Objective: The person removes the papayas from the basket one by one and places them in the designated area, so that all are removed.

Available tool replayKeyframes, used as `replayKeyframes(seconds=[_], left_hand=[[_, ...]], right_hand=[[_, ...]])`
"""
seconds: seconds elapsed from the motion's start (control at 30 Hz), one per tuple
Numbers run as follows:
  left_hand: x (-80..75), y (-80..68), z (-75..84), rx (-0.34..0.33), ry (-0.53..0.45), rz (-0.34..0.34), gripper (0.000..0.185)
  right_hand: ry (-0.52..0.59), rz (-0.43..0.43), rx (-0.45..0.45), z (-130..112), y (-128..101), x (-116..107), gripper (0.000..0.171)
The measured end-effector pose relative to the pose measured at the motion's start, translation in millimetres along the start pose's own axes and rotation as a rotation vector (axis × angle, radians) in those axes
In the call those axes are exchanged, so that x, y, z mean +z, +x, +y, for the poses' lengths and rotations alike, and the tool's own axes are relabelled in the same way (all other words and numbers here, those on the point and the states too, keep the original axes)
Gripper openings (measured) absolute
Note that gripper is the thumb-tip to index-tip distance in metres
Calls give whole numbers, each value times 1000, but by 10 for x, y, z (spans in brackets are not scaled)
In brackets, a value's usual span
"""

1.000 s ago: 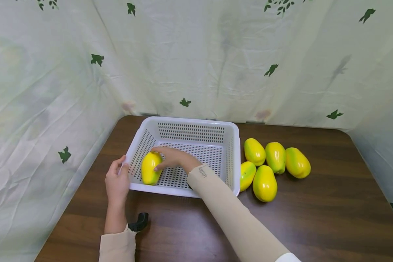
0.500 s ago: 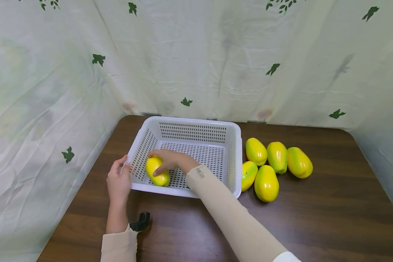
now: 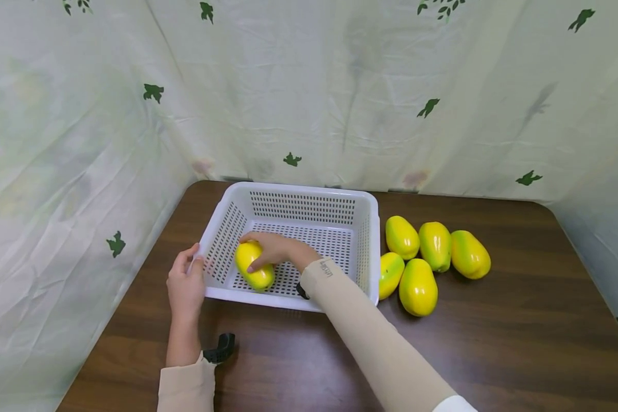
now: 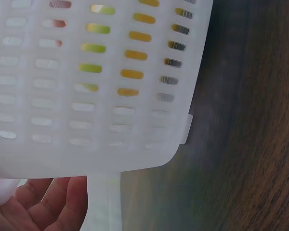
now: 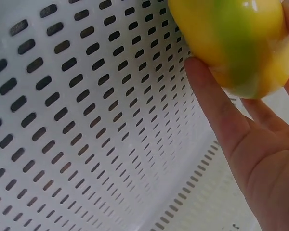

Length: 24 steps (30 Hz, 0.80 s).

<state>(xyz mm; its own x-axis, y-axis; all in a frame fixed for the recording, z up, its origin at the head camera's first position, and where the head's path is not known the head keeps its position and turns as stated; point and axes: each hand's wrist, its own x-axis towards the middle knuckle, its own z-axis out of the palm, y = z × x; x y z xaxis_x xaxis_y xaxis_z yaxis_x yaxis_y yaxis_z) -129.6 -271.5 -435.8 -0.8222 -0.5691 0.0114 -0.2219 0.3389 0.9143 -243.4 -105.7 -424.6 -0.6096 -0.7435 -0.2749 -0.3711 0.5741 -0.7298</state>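
In the head view my right hand (image 3: 270, 252) grips a glossy yellow papaya (image 3: 248, 260) inside the white plastic basket (image 3: 309, 189), near its left end. The right wrist view shows the thumb and fingers around this papaya (image 5: 241, 43), which has a green streak, beside the slotted basket wall (image 5: 77, 120). My left hand (image 3: 186, 286) holds the basket's left rim at the front corner. From the left wrist, curled fingers (image 4: 67, 204) appear at the rim, and yellow and green show through the slots of the basket (image 4: 101, 159).
Several yellow-green papayas (image 3: 418, 288) lie grouped on the dark wooden table (image 3: 535, 320), just right of the basket. A pale curtain (image 3: 340, 103) with green leaf and bird shapes hangs behind the table and along its sides. A black device (image 3: 221, 348) sits at the left wrist.
The papaya in my right hand has turned from nearly upright to slanted and shifted right, away from the basket's left wall. My left hand stays at the rim.
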Motion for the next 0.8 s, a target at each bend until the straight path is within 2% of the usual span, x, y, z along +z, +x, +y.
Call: replayKeyframes(seconds=[0.23,0.43,0.53,0.57,0.77,0.8], left_hand=[[19,20,-16,61,21,16,38],[14,27,-26,45,10,15,37],[28,77,-108,30,30,23,38],[41,164,-246,41,29,19,38],[27,159,-246,35,2,6,37],[21,109,-166,28,4,10,37]], right_hand=[[33,71,-55,54,-91,-109,68],[66,124,-108,95,-152,-181,68],[96,141,-133,97,-181,-201,68],[107,147,-139,94,-190,-205,68],[187,174,-166,96,-274,-242,67],[205,179,-175,99,-291,-253,67]])
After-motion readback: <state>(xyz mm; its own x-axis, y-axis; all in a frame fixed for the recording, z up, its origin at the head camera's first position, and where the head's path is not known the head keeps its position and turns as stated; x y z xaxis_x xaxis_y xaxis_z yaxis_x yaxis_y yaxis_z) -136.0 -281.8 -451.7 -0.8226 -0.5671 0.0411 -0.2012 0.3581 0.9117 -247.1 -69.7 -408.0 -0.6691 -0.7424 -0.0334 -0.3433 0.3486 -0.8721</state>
